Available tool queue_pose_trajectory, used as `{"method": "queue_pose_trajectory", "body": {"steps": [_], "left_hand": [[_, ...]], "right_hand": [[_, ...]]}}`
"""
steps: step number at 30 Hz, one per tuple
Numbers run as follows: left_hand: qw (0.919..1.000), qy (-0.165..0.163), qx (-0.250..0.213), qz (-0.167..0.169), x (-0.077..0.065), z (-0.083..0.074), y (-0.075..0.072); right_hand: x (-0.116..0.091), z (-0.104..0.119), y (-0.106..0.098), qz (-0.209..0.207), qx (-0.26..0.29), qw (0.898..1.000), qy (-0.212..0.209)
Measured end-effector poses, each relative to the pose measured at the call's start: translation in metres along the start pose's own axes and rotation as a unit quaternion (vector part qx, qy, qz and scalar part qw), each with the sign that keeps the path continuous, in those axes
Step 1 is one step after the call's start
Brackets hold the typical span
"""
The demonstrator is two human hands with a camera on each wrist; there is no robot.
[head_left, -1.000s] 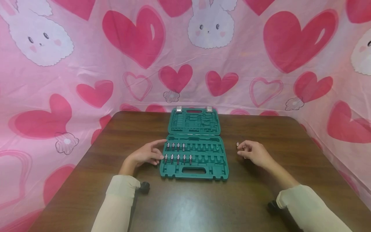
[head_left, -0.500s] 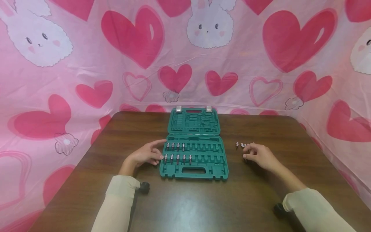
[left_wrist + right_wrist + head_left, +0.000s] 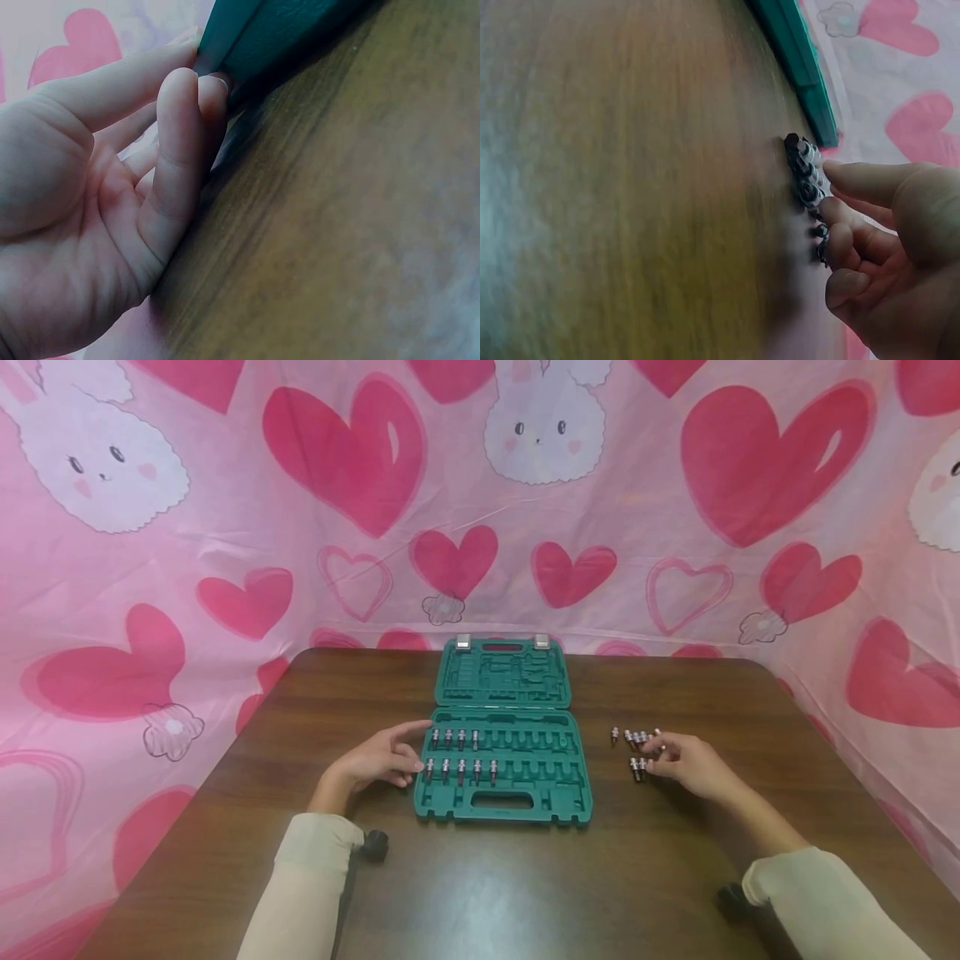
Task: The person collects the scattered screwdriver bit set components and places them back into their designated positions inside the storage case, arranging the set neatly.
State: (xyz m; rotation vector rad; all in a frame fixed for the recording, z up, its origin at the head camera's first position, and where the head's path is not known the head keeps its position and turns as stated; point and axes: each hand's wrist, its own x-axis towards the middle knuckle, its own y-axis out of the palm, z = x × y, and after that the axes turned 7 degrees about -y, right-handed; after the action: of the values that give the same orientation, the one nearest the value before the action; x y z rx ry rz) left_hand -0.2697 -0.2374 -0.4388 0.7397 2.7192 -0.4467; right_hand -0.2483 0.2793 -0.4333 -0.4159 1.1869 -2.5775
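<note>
**Right hand [image 3: 690,766] shifted farther right of the green case [image 3: 543,797]**

Since half a second ago it has drawn a little away from the case, uncovering more of the loose bits; the case and the left hand [image 3: 378,758] are where they were.

Pink cloth [image 3: 637,485] printed with hearts and rabbits hangs behind the case and along both sides. Brown wood-grain surface [image 3: 495,877] lies beneath the case and all around it. The case has its lid [image 3: 502,672] folded back on the far side. Pale sleeves [image 3: 832,893] reach in from the near left and near right of the case.

The left hand touches the case's left edge, its index finger stretched toward the far corner of the tray and its other fingers bent. Right of the case, the right hand has half-bent fingers at the loose bits; whether it pinches one cannot be told.

Smallest are the metal bits. Seated bits [image 3: 461,772] fill the left part of the case, four in its far row and five in its near row. Loose bits [image 3: 635,769] lie right of the case, partly hidden by the right hand, with a lone bit [image 3: 615,736] nearest the case.
</note>
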Motion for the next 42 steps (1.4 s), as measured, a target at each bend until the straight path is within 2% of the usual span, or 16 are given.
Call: {"method": "queue_pose_trajectory", "body": {"steps": [7, 19, 24, 34, 42], "left_hand": [[1.0000, 0.006, -0.003, 0.006, 0.0008, 0.0023, -0.0014], [1.0000, 0.007, 0.000, 0.003, -0.0002, 0.0012, -0.0011], [1.0000, 0.008, -0.002, 0.004, -0.0010, 0.0004, -0.0007], [0.9999, 0.010, -0.001, 0.003, -0.0010, 0.0013, -0.0009], [0.9999, 0.011, 0.003, 0.005, -0.0006, 0.0015, -0.0012]], "right_hand": [[-0.0034, -0.0001, -0.0022, 0.026, -0.001, 1.000, 0.004], [-0.0068, -0.0021, -0.0003, 0.024, -0.009, 1.000, 0.005], [-0.0079, -0.0033, 0.0005, 0.015, -0.009, 1.000, 0.002], [-0.0098, -0.0010, 0.0040, -0.036, -0.021, 0.999, 0.006], [-0.0063, 0.0047, 0.0057, -0.040, -0.028, 0.999, 0.008]]}}
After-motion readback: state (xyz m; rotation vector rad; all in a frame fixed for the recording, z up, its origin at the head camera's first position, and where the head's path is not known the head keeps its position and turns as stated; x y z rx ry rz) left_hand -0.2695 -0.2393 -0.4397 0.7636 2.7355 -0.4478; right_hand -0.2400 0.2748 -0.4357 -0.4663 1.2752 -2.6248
